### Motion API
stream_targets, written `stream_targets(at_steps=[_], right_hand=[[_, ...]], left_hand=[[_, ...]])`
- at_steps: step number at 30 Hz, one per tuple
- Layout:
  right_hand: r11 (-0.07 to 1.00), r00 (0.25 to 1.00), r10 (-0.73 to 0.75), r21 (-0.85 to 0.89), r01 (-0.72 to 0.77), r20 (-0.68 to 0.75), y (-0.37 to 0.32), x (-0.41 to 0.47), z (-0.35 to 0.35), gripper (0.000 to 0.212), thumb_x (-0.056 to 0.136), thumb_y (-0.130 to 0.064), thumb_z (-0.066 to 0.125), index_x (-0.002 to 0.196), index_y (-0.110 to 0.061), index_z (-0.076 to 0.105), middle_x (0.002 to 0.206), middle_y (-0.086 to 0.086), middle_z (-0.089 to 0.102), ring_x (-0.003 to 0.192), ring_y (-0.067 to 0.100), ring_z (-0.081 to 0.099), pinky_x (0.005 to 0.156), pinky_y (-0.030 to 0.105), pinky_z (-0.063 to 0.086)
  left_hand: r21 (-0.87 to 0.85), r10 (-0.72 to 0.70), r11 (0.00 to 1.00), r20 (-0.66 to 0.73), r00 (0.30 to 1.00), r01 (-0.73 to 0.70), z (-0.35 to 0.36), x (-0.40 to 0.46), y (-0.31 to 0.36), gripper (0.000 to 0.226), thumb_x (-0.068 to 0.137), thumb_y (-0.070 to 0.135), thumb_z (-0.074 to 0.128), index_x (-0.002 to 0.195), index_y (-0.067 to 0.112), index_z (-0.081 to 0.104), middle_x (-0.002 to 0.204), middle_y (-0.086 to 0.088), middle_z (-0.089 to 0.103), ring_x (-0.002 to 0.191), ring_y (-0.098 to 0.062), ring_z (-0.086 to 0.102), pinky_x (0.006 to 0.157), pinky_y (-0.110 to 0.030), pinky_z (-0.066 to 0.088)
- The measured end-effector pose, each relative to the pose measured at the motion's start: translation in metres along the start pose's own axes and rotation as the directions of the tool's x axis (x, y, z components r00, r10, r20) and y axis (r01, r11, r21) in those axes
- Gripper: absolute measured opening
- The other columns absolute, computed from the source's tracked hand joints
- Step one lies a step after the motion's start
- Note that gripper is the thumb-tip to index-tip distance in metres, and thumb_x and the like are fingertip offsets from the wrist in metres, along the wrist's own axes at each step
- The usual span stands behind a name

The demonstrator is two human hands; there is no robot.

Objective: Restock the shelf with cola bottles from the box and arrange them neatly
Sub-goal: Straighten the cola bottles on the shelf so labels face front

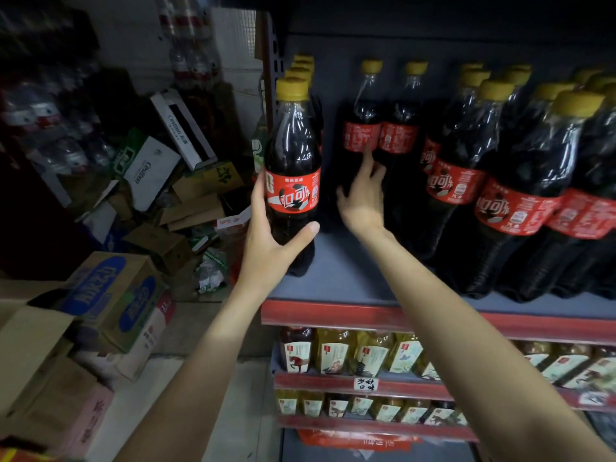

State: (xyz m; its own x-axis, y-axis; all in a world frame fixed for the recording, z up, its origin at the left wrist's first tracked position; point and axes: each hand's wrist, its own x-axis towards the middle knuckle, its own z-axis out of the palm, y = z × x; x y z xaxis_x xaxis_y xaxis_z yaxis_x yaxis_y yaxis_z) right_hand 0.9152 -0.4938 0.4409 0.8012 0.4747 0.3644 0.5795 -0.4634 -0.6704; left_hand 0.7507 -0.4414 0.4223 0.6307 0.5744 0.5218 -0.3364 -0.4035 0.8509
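Note:
My left hand [270, 241] grips a cola bottle [293, 161] with a yellow cap and red label, upright at the left front of the grey shelf [350, 278]. More cola bottles stand in a file behind it. My right hand [363, 198] reaches deeper into the shelf with spread fingers touching a cola bottle [361, 135] at the back; a second back bottle [400, 135] stands beside it. Rows of cola bottles [520, 181] fill the shelf's right side.
Lower shelves hold yellow and dark tea bottles [366, 355] behind red rails [333, 315]. Left of the shelf lie piled cardboard boxes [110, 295] and loose cartons [186, 128]. Wrapped water bottle packs [50, 128] stand at the far left.

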Motion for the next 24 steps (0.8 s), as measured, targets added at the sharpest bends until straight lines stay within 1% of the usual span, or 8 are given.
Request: stream_targets(at_steps=[4,8,11,17,19,20,22,24], right_hand=[[0.992,0.994,0.071,-0.102,-0.079,-0.08,-0.005,0.017,0.011,0.089,0.092,-0.019,0.058,0.153,-0.018,-0.007,0.142,0.025,0.027,0.113,0.042,0.054,0.09,0.047,0.046],[0.986,0.983,0.111,-0.107,-0.127,-0.147,-0.008,0.029,0.021,0.088,0.094,-0.016,0.053,0.152,-0.023,-0.012,0.138,0.024,0.036,0.112,0.039,0.055,0.087,0.046,0.044],[0.984,0.969,0.153,-0.056,-0.167,-0.194,-0.014,0.034,0.027,0.086,0.094,-0.014,0.051,0.152,-0.024,-0.012,0.136,0.022,0.039,0.112,0.038,0.056,0.086,0.046,0.045],[0.982,0.951,0.142,-0.084,-0.171,-0.276,-0.008,0.041,0.03,0.094,0.088,-0.02,0.064,0.154,-0.026,-0.004,0.133,0.017,0.039,0.107,0.036,0.059,0.079,0.047,0.049],[0.993,0.965,0.116,0.003,-0.119,-0.234,-0.001,0.044,0.027,0.095,0.086,-0.016,0.066,0.154,-0.025,-0.001,0.136,0.018,0.038,0.108,0.039,0.059,0.085,0.049,0.048],[0.995,0.977,0.084,0.074,-0.071,-0.194,0.003,0.045,0.025,0.096,0.085,-0.012,0.067,0.154,-0.022,0.001,0.14,0.018,0.037,0.114,0.04,0.056,0.091,0.049,0.046],[0.973,0.995,-0.008,0.229,0.031,-0.102,0.011,0.045,0.019,0.099,0.08,-0.002,0.068,0.153,-0.016,0.002,0.15,0.018,0.029,0.133,0.035,0.041,0.109,0.048,0.036],[0.952,0.996,-0.088,0.293,0.092,-0.028,0.016,0.048,0.017,0.103,0.076,0.004,0.067,0.152,-0.011,0.0,0.155,0.018,0.022,0.142,0.029,0.028,0.117,0.049,0.025]], left_hand=[[-0.002,-0.013,1.0,0.012,1.0,0.013,-0.004,0.0,0.0,0.085,0.075,0.031,0.071,0.141,0.037,0.017,0.14,0.027,0.034,0.132,0.004,0.037,0.103,-0.013,0.035],[-0.005,-0.02,1.0,0.025,0.999,0.021,-0.009,0.002,0.001,0.08,0.077,0.025,0.072,0.137,0.04,0.021,0.137,0.027,0.038,0.13,0.005,0.04,0.105,-0.016,0.036],[-0.007,-0.008,1.0,0.045,0.999,0.009,-0.012,0.002,0.002,0.079,0.074,0.035,0.071,0.136,0.042,0.022,0.142,0.021,0.037,0.132,0.003,0.038,0.105,-0.017,0.036],[-0.024,-0.023,0.999,0.072,0.997,0.025,-0.018,0.003,0.003,0.076,0.071,0.04,0.069,0.133,0.046,0.025,0.142,0.02,0.037,0.132,0.003,0.039,0.1,-0.011,0.037],[-0.017,-0.022,1.0,0.079,0.997,0.024,-0.02,0.003,0.003,0.077,0.072,0.039,0.069,0.134,0.045,0.025,0.141,0.022,0.037,0.131,0.006,0.038,0.099,-0.009,0.036],[-0.019,-0.023,1.0,0.082,0.996,0.025,-0.02,0.003,0.003,0.077,0.073,0.036,0.07,0.135,0.043,0.025,0.141,0.022,0.037,0.13,0.007,0.039,0.098,-0.009,0.036],[-0.026,-0.024,0.999,0.087,0.996,0.026,-0.021,0.004,0.002,0.078,0.076,0.029,0.071,0.137,0.038,0.024,0.14,0.022,0.037,0.129,0.007,0.04,0.098,-0.01,0.037],[-0.024,-0.021,0.999,0.088,0.996,0.023,-0.021,0.004,0.002,0.08,0.074,0.032,0.072,0.138,0.037,0.024,0.141,0.019,0.038,0.13,0.004,0.041,0.099,-0.011,0.037]])
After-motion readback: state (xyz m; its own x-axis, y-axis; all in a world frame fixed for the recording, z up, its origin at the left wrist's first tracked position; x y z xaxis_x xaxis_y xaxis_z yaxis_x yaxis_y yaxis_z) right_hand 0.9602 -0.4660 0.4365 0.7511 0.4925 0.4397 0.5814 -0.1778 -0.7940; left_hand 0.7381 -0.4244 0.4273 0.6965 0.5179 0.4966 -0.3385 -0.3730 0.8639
